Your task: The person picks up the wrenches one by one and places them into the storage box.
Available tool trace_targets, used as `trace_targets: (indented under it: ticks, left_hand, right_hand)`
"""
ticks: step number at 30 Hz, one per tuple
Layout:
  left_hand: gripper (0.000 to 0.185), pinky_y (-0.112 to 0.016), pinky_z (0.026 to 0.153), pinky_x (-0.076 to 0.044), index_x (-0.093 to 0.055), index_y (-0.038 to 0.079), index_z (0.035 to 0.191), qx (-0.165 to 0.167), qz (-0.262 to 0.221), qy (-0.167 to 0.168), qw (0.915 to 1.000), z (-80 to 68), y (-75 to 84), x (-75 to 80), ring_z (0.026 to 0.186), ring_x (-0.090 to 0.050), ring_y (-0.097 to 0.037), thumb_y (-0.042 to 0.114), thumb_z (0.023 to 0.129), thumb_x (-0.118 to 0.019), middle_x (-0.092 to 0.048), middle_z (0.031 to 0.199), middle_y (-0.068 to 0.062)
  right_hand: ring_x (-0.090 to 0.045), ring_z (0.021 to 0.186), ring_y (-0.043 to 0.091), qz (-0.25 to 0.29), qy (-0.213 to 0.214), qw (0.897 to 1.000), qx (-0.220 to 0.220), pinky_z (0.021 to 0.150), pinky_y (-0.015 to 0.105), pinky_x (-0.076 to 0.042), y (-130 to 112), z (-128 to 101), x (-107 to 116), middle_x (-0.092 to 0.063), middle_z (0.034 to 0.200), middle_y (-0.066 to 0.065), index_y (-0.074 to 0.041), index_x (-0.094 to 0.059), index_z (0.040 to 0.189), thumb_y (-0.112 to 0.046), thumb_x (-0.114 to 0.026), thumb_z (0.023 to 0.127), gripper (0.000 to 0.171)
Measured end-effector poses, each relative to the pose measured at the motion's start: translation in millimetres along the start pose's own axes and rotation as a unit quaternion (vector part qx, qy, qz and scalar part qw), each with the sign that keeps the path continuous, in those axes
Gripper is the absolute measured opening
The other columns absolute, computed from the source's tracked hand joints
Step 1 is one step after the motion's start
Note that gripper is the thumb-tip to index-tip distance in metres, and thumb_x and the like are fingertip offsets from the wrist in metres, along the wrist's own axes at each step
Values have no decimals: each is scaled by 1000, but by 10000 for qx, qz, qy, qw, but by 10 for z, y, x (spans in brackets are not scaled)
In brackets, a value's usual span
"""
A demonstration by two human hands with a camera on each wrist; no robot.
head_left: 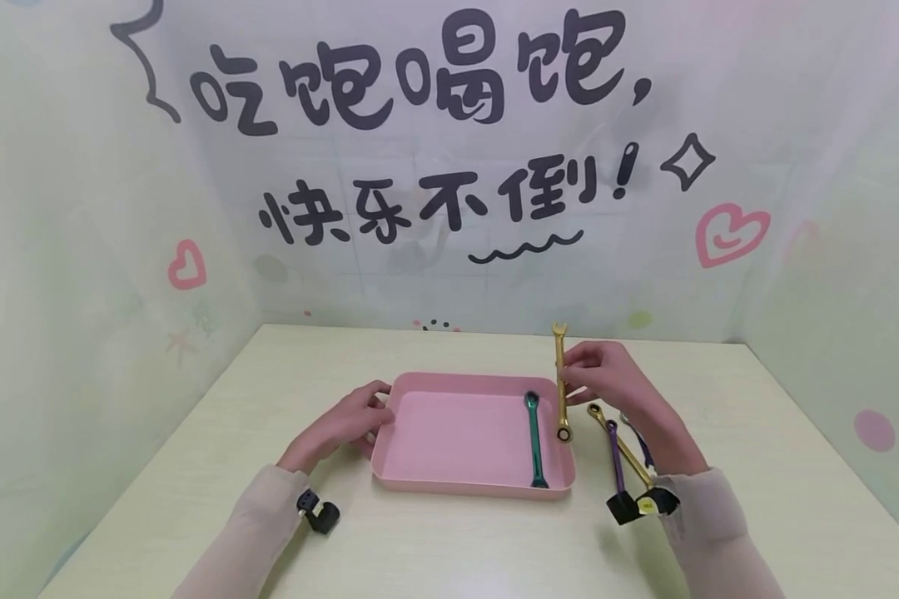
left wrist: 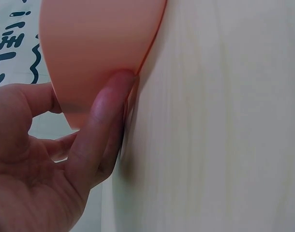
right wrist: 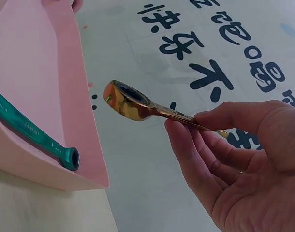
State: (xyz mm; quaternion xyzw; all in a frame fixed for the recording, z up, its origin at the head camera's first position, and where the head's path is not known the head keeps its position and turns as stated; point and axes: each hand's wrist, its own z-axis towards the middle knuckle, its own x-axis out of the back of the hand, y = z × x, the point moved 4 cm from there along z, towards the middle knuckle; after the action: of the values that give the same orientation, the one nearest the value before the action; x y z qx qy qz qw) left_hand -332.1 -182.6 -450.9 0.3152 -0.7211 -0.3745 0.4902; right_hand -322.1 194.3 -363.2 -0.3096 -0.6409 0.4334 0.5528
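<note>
**Gold wrench held over the tray's right edge**

My right hand [head_left: 607,378] pinched the shaft of a gold combination wrench [head_left: 561,384] between thumb and fingertips [right wrist: 186,145]. I held it nearly upright, open-jaw end up and ring end down, with the ring end hanging at the right rim of the pink tray [head_left: 449,482]. In the right wrist view the ring end stood clear of the tray, above and beside its wall, not touching it.

My left hand [head_left: 345,420] rested against the tray's left side. Its fingers were nearly straight, and one fingertip [left wrist: 113,92] pressed against the tray's outer wall near the corner; nothing was gripped.

Inside the tray, a green ratchet wrench [head_left: 535,441] lay along the right wall, one end near the far side and the other at the near right corner.

Just right of the tray, on the pale wooden table [head_left: 195,466], lay more wrenches, partly hidden by my right wrist: a purple one [head_left: 614,457] and another gold one [head_left: 620,441] crossing each other, and a further one I could barely make out behind my hand. Two black holders [head_left: 622,507] sat at their near ends.

A backdrop [head_left: 434,125] with dark Chinese characters and pink hearts stood behind the table.
</note>
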Motion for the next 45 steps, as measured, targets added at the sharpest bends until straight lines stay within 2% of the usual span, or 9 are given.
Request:
trace_targets:
  ticks: [17, 22, 31, 38, 45]
  left_hand:
    - [55, -37, 58, -63, -42, 4, 150, -10, 41, 31, 10000, 20, -13, 4, 80, -68, -23, 13, 98, -57, -60, 113, -18]
    - [55, -37, 57, -62, -42, 3, 150, -11, 38, 17, 10000, 10, -8, 2, 78, -68, -23, 12, 98, -57, -60, 112, -17]
    - [55, -37, 58, -63, -42, 3, 150, -17, 55, 18, 10000, -3, -1, -2, 78, -68, -23, 13, 98, -57, -61, 112, -18]
    - [55, -37, 60, -63, -42, 4, 150, 27, 79, 58, 9999, 19, -3, 2, 80, -69, -23, 13, 98, -58, -61, 113, -18]
    - [55, -37, 59, -63, -42, 4, 150, 42, 64, 54, 10000, 35, 4, 8, 79, -69, -23, 13, 98, -57, -61, 111, -17]
  right_hand:
    - [-74, 78, 18, 333, -239, 9990, 172, 74, 38, -67, -51, 42, -262, -73, 100, 25, 14, -61, 118, -6, -64, 98, 28]
    - [-74, 76, 18, 334, -221, 9992, 4, 73, 36, -66, -29, 54, -357, -74, 99, 21, 13, -61, 119, -7, -65, 98, 30]
    - [-73, 73, 20, 212, -234, 9985, -442, 77, 43, -66, 61, 104, -570, -72, 92, 16, 8, -65, 114, -8, -68, 95, 25]
    - [-74, 74, 20, 63, -221, 9979, -610, 71, 39, -66, 147, 129, -711, -73, 93, 18, 11, -66, 115, -4, -65, 95, 25]
    - [-71, 65, 20, -254, -212, 9974, -635, 62, 35, -65, 239, 149, -821, -70, 87, 17, 8, -66, 104, 2, -62, 92, 15]
